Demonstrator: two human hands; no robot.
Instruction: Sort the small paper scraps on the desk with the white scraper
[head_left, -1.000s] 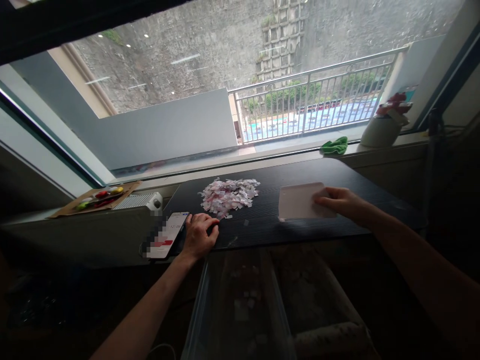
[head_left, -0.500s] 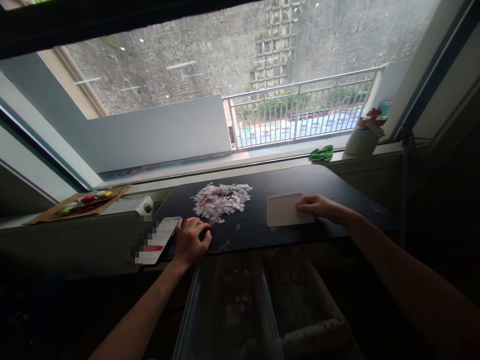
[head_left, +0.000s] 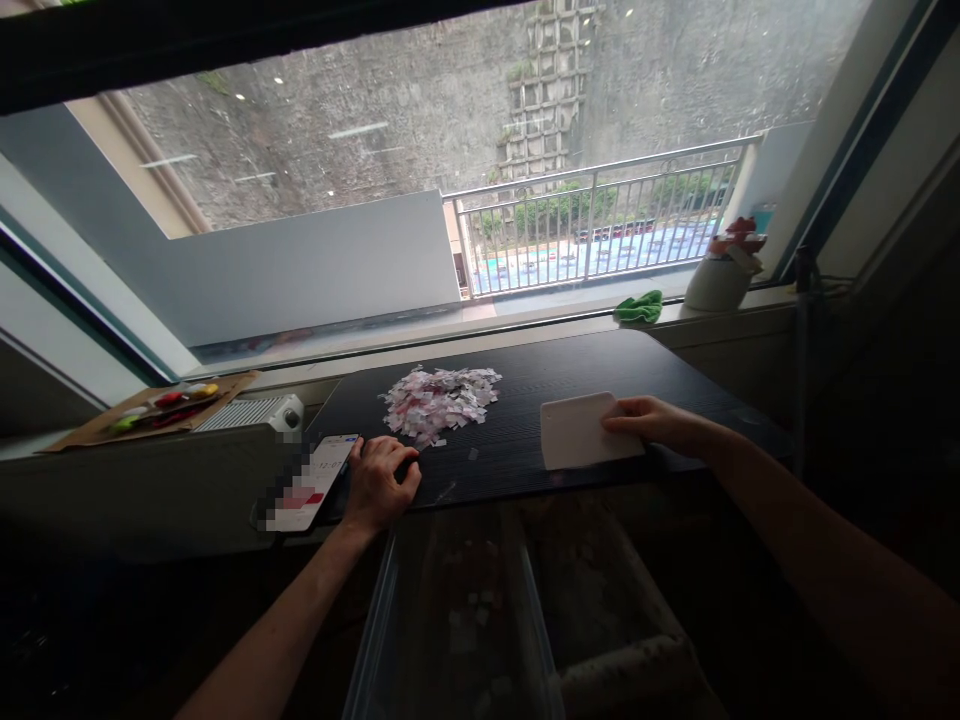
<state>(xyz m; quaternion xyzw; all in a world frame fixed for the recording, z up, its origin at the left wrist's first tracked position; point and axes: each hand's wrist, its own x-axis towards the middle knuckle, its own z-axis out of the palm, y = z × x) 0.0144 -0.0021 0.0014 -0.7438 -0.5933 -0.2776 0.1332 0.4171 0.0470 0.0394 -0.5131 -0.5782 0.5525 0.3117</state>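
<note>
On the black tabletop (head_left: 517,465), my right hand (head_left: 656,424) pinches the right edge of a flat white card (head_left: 577,430) with rounded corners, shaped like a plastic scraper. The card's lower edge is close to the front of the table; whether it touches the surface I cannot tell. My left hand (head_left: 381,484) rests at the table's front left, fingers loosely bent and thumb apart, with nothing visible in it. Beside its fingertips lies a phone (head_left: 319,480) with a lit screen. Behind it is a heap of small pinkish-white paper scraps (head_left: 439,400).
Below the table's front edge stands a clear plastic bin (head_left: 367,640) with a few pale scraps inside. A green cloth (head_left: 639,307) and a white container (head_left: 718,280) are on the windowsill. Left of the table is a white radiator (head_left: 255,412) with cardboard (head_left: 90,430) nearby.
My right hand and the white card have shifted slightly right and towards me. My left hand, the phone and the paper heap stay in place.
</note>
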